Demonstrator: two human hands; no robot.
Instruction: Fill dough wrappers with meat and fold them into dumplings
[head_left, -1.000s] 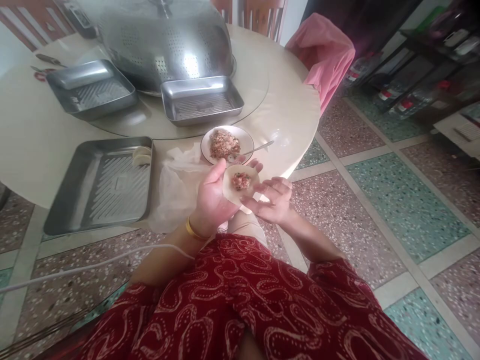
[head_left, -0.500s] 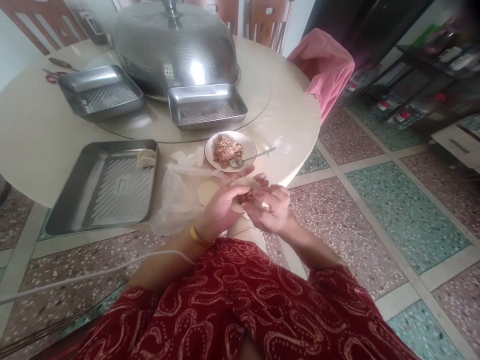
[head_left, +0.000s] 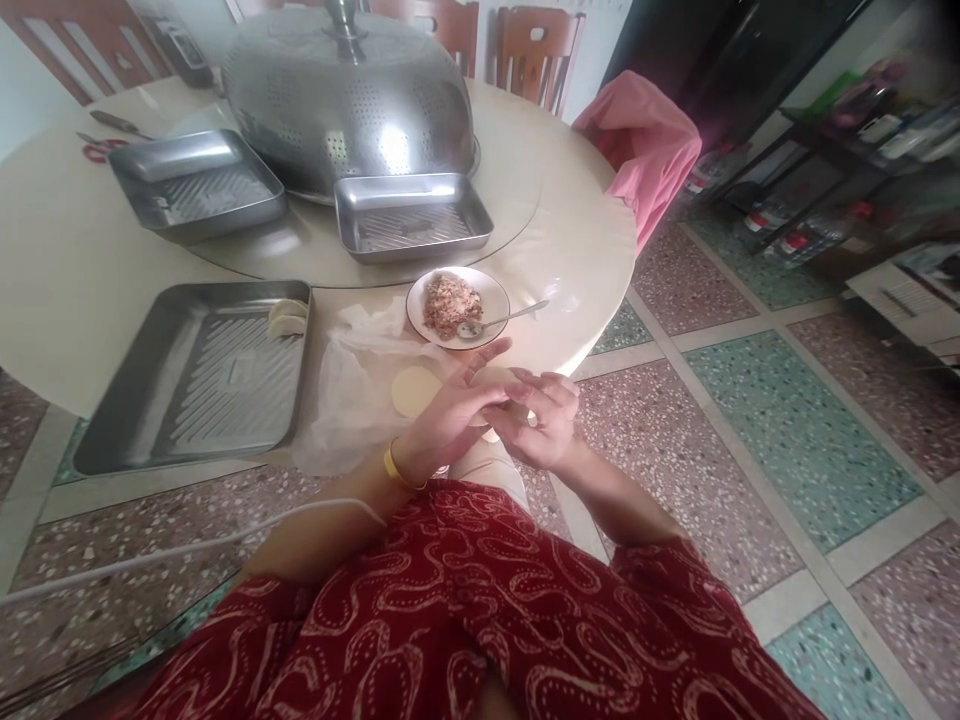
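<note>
- Near the centre of the frame, a pale, smooth dough wrapper [head_left: 492,377] sits between both hands; fingers cover most of it, so its full outline and inside cannot be made out.
- Left hand [head_left: 444,412]: half curled, cradling the dough, thumb laid across it.
- Right hand [head_left: 546,416]: fingers bent and nearly closed, fingertips at the dough's right edge; their exact grip is blurred.
- Just above the hands, a dark-rimmed white plate [head_left: 491,285] bears crumbly minced filling [head_left: 450,303] and a metal spoon [head_left: 499,321].
- Left of centre, a flat round wrapper [head_left: 414,391] lies on crinkled, translucent plastic [head_left: 341,400], partly hidden by the left hand.
- Middle left, a ridged metal tray [head_left: 202,440] holds pale folded dumplings [head_left: 287,318] at its upper right corner.
- Top, a perforated, shiny metal dome [head_left: 352,110], its knob cut off by the frame.
</note>
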